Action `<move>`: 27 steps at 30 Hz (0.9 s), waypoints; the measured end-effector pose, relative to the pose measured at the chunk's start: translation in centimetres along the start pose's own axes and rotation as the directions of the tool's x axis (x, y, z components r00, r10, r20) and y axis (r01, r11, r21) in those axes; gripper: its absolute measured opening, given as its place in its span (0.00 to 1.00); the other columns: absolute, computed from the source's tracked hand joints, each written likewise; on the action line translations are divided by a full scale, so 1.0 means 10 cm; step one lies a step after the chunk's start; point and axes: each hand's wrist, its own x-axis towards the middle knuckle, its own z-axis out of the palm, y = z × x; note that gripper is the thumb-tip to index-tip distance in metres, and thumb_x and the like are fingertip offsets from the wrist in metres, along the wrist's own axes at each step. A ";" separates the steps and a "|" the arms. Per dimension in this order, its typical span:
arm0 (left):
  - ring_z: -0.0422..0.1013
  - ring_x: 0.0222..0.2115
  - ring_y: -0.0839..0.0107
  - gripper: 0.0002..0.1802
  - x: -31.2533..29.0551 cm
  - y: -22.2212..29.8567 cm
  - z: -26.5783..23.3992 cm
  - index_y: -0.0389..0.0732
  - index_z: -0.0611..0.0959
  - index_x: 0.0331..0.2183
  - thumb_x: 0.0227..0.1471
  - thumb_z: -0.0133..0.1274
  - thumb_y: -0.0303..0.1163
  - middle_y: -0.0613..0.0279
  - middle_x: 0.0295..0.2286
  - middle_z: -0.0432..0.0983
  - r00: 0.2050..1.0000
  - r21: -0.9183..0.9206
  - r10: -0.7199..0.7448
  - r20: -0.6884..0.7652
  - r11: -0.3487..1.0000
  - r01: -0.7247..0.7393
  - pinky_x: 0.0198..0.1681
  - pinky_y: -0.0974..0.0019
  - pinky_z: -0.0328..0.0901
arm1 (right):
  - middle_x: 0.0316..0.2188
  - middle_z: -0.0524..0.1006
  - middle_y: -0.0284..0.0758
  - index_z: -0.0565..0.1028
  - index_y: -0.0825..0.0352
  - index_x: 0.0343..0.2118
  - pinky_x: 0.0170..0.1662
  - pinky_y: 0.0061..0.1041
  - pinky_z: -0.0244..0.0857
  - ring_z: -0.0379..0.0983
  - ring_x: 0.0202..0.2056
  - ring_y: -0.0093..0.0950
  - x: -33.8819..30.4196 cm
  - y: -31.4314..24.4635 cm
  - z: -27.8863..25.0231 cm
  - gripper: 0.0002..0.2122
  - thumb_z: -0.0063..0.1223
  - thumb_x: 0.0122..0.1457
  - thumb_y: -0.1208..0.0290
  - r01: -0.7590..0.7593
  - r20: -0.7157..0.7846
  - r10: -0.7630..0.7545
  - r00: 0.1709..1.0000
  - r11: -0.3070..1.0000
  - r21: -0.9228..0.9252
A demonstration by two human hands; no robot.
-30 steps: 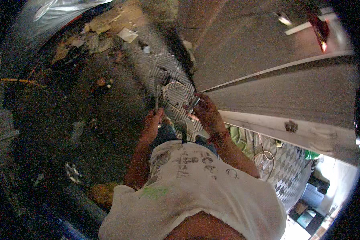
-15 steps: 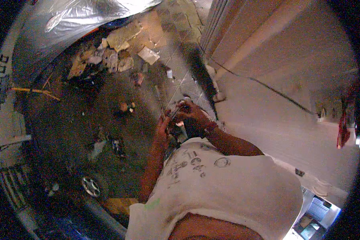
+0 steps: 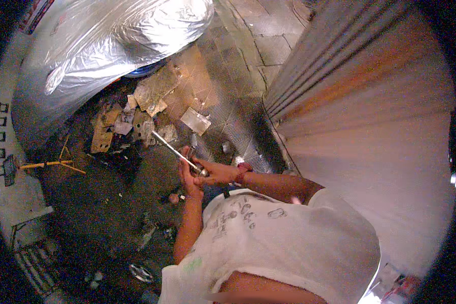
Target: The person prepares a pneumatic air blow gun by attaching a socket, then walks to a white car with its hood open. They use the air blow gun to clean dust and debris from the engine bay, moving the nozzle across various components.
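Observation:
A slim shiny metal bar with a rounded knob-like head, like a ratchet wrench [image 3: 175,150], slants up and to the left from between my hands. My right hand [image 3: 217,173] is closed about its head end, with the round metal head showing near the fingers. My left hand [image 3: 189,181] is against the same tool, its fingers pointing up and the bar crossing in front of them. Part of the left hand's grip is hidden. The bar's far tip stands free of both hands, over the dark floor.
Broken slabs and board pieces [image 3: 154,93] lie ahead, below a silvery plastic cover [image 3: 152,35]. A flat pale piece [image 3: 196,121] rests on patterned tiles. An orange stand [image 3: 48,164] is at left, a wheel [image 3: 141,272] lower left. A pale ribbed wall [image 3: 349,137] rises at right.
The view has shifted, and the floor and cover sit lower in it. My hands have turned the metal tool, so its long bar now shows plainly, pointing up and left.

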 end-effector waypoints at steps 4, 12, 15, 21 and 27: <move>0.71 0.53 0.65 0.38 0.92 0.53 0.76 0.39 0.78 0.57 0.68 0.36 0.62 0.57 0.52 0.76 0.910 0.371 0.347 0.225 0.833 -0.410 0.59 0.59 0.63 | 0.55 0.75 0.46 0.60 0.73 0.66 0.56 0.32 0.67 0.73 0.54 0.33 0.50 -0.74 -1.09 0.39 0.64 0.62 0.52 0.042 -0.161 -0.051 0.986 0.997 -0.059; 0.76 0.32 0.74 0.17 3.55 0.91 2.22 0.40 0.85 0.48 0.66 0.50 0.39 0.62 0.33 0.83 0.991 0.830 0.116 0.065 0.546 -0.118 0.39 0.67 0.68 | 0.27 0.80 0.28 0.79 0.66 0.51 0.33 0.21 0.67 0.75 0.28 0.20 1.44 -0.90 -4.15 0.22 0.67 0.58 0.58 -0.010 -0.612 0.367 0.700 0.862 0.506; 0.75 0.31 0.78 0.18 4.65 1.02 2.61 0.42 0.85 0.50 0.65 0.52 0.40 0.62 0.31 0.83 0.980 0.737 0.050 0.194 0.652 -0.179 0.37 0.69 0.67 | 0.27 0.78 0.27 0.80 0.65 0.49 0.30 0.20 0.64 0.71 0.26 0.19 1.56 -0.87 -5.32 0.18 0.64 0.59 0.62 -0.016 -0.631 0.340 0.698 0.888 0.460; 0.72 0.27 0.80 0.20 6.44 1.66 3.80 0.42 0.84 0.52 0.64 0.54 0.42 0.66 0.28 0.84 0.931 0.779 -0.073 0.359 0.572 -0.256 0.36 0.70 0.65 | 0.26 0.73 0.24 0.78 0.65 0.46 0.28 0.20 0.63 0.69 0.25 0.17 1.54 -1.18 -6.55 0.12 0.59 0.61 0.69 0.162 -0.854 0.364 0.372 0.880 0.446; 0.73 0.28 0.80 0.18 8.66 1.74 5.39 0.37 0.87 0.46 0.62 0.57 0.40 0.65 0.26 0.85 0.863 0.822 -0.097 0.496 0.373 -0.431 0.35 0.68 0.65 | 0.24 0.73 0.24 0.76 0.63 0.37 0.27 0.21 0.65 0.70 0.24 0.18 1.97 -0.72 -7.85 0.06 0.59 0.63 0.68 0.169 -0.873 0.480 0.087 0.856 0.488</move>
